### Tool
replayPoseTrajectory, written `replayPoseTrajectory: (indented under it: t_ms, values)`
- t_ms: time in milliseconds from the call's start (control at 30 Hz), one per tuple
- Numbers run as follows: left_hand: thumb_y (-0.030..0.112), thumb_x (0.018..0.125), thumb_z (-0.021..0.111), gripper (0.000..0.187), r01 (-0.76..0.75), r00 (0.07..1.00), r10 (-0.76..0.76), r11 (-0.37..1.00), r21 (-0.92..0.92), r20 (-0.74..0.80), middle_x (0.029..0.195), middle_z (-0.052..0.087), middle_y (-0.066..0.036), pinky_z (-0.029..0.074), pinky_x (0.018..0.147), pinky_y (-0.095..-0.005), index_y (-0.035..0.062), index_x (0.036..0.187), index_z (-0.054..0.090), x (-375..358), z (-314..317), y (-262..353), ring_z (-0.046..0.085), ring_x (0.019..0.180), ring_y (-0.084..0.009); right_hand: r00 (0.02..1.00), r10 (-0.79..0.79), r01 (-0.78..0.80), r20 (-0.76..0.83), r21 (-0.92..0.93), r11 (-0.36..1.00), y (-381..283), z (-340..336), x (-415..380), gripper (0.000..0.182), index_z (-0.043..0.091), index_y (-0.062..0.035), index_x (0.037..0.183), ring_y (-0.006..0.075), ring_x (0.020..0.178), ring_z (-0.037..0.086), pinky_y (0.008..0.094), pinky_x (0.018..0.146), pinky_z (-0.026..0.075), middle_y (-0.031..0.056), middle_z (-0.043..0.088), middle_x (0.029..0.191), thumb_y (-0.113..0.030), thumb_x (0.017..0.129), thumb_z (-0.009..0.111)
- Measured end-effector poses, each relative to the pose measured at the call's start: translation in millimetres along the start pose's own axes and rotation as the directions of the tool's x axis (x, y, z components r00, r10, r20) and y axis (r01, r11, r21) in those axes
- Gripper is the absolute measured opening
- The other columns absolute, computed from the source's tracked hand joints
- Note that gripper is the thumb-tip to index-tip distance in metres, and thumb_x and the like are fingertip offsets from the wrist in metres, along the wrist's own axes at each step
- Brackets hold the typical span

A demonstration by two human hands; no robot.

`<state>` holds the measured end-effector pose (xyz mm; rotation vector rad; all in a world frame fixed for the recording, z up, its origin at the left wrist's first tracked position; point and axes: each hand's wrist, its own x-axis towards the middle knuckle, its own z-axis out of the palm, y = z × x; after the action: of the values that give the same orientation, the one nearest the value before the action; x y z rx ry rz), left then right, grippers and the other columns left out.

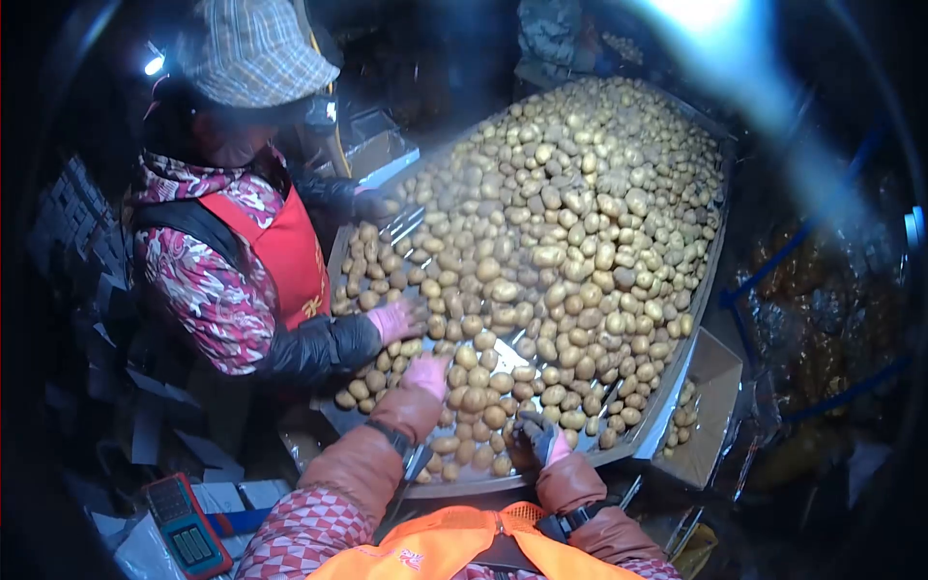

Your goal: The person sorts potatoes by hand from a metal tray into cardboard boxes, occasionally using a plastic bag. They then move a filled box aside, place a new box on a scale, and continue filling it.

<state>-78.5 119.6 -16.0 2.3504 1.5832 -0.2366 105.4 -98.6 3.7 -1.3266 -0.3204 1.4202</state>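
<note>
- I see many potatoes (580, 251) heaped on the big desk (662, 411).
- My left hand (426, 374) is down at the near potatoes; I can't tell if it grips one.
- My right hand (535, 441) is by the desk's near edge, next to potatoes; I can't tell if it's holding any.
- Another person's hand (397, 318) is just beside my left one.
- A box (712, 387) with potatoes stands at the right.

Orange vest (445, 536) over checked sleeves (314, 527)
Rust-brown oversleeves (353, 469) cover the forearms; dark bands (570, 522) circle both; the right glove (534, 443) shows pink and dark grey.
</note>
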Motion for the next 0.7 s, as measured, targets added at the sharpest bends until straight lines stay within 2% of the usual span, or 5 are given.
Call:
replayPoseTrajectory:
  t_ms: [200, 267, 433, 600, 700]
  values:
    - [0.018, 0.089, 0.057, 0.042, -0.078, 0.997, 0.079, 0.995, 0.057, -0.014, 0.123, 0.057, -0.013, 0.048, 0.095, -0.0464, 0.0263, 0.131, 0.057, -13.9, 19.7, -11.1, 0.054, 0.116, -0.0352, 0.998, -0.057, 0.056, -0.023, -0.018, 0.998, 35.4, -22.7, 17.8, 0.033, 0.057, 0.0038, 0.125, 0.0159, 0.086, 0.065, 0.0257, 0.078, 0.053, 0.0086, 0.068, 0.099, -0.012, 0.096, 0.061]
    - [0.020, 0.090, 0.057, 0.040, -0.105, 0.994, 0.106, 0.994, 0.040, -0.028, 0.123, 0.057, -0.013, 0.048, 0.095, -0.0460, 0.0258, 0.129, 0.058, -16.0, 17.0, -6.9, 0.054, 0.117, -0.0353, 0.994, -0.111, 0.110, 0.004, -0.176, 0.978, 43.4, -26.6, 23.5, 0.034, 0.058, 0.0021, 0.127, 0.0144, 0.088, 0.065, 0.0251, 0.079, 0.053, 0.0082, 0.069, 0.102, -0.012, 0.096, 0.061]
    - [0.014, 0.086, 0.055, 0.051, -0.204, 0.969, 0.188, 0.975, 0.093, 0.158, 0.111, 0.064, -0.025, 0.054, 0.078, -0.0507, 0.0064, 0.136, 0.047, -124.2, -138.3, 40.1, 0.067, 0.092, -0.0411, 0.990, -0.114, 0.138, 0.084, -0.383, 0.913, 39.8, -20.0, 16.3, 0.034, 0.059, -0.0013, 0.129, 0.0128, 0.091, 0.064, 0.0247, 0.082, 0.052, 0.0065, 0.069, 0.105, -0.012, 0.097, 0.060]
    - [0.026, 0.082, 0.066, 0.057, -0.348, 0.921, 0.246, 0.869, 0.352, 0.302, 0.116, 0.065, -0.022, 0.054, 0.083, -0.0455, 0.0089, 0.135, 0.051, -80.1, -41.6, -6.1, 0.066, 0.101, -0.0381, 0.994, -0.078, 0.097, 0.075, -0.295, 0.950, 53.6, -35.1, 24.9, 0.034, 0.059, -0.0023, 0.130, 0.0124, 0.090, 0.064, 0.0248, 0.083, 0.052, 0.0064, 0.069, 0.105, -0.013, 0.097, 0.059]
    - [0.027, 0.082, 0.070, 0.053, -0.094, 0.994, 0.089, 0.992, 0.079, 0.063, 0.120, 0.065, -0.018, 0.053, 0.090, -0.0427, 0.0147, 0.132, 0.057, -21.9, 34.0, -20.8, 0.063, 0.111, -0.0338, 0.995, -0.031, 0.033, 0.097, -0.019, 0.999, 54.6, -31.4, 25.5, 0.034, 0.057, 0.0054, 0.126, 0.0150, 0.083, 0.061, 0.0257, 0.076, 0.051, 0.0093, 0.065, 0.096, -0.010, 0.096, 0.059]
